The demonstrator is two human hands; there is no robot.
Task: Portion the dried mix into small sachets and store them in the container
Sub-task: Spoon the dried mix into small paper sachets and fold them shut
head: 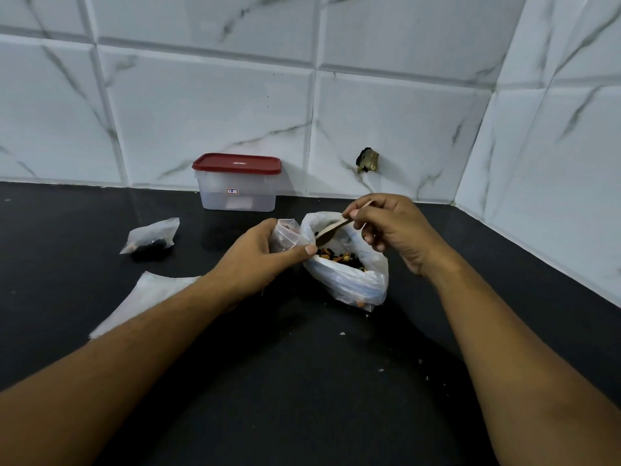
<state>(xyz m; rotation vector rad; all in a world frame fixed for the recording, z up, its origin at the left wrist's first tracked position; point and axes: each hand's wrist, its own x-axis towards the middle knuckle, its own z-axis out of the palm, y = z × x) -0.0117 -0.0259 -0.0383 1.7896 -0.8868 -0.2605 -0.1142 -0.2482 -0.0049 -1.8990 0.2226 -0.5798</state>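
A white plastic bag [349,280] lies open on the black counter, with dark and orange dried mix [341,257] showing inside. My right hand [389,227] pinches a wooden spoon [331,230] whose bowl dips into the bag's mouth. My left hand [258,257] grips a small clear sachet [285,235] held open right beside the bag. One filled sachet [153,237] lies on the counter to the left. A clear container [237,185] with its red lid on stands by the wall.
Flat unfilled sachets [141,301] lie under my left forearm. Crumbs [379,351] are scattered on the black counter [302,381] in front of the bag. White marble tile walls meet in a corner at the right, with a broken hole [368,160] in the back wall.
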